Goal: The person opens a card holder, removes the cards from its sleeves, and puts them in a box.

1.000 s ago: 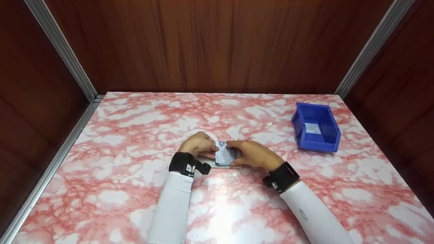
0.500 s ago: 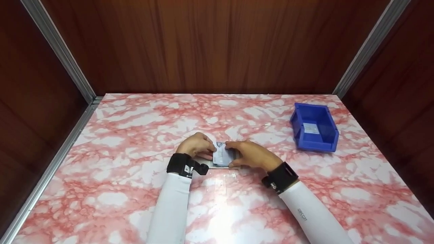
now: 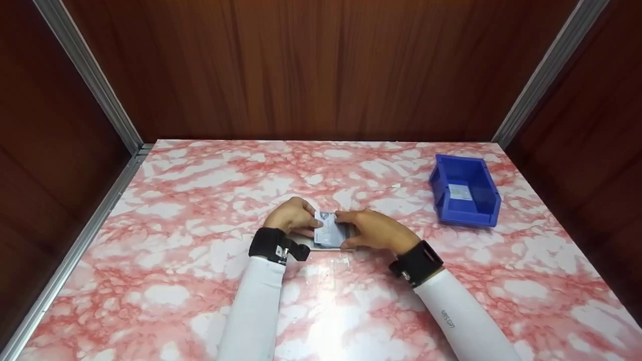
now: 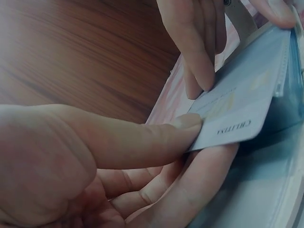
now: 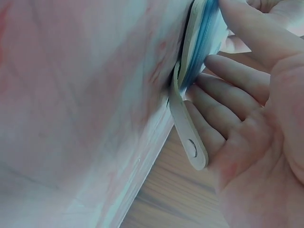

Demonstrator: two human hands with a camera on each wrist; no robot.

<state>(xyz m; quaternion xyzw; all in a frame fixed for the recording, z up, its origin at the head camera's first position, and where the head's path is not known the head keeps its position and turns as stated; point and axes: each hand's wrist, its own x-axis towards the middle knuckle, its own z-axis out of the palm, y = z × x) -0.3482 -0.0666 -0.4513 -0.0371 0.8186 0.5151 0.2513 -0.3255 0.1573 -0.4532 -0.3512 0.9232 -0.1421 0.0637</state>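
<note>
My left hand (image 3: 293,216) pinches a pale card (image 4: 223,124) between thumb and forefinger. The card is printed with dark letters and partly covered by a clear plastic sleeve (image 4: 266,59) of a card holder (image 5: 194,40). The holder lies on the table, its bluish sleeves stacked above a beige cover. Its strap (image 5: 190,137) with a metal snap sticks out on the right. My right hand (image 3: 378,229) holds the holder from the right. Fingertips (image 4: 202,80) touch the card's far edge, and the thumb is at the near edge.
A blue bin (image 3: 466,215) stands at the back right, a white label or card inside it. The table (image 3: 200,301) has a red and white marbled surface. Dark wood panels (image 3: 321,70) enclose the back and sides.
My left thumb reaches slightly further over the card's left edge. My right hand stays in place on the holder. The head view has shifted a little.
</note>
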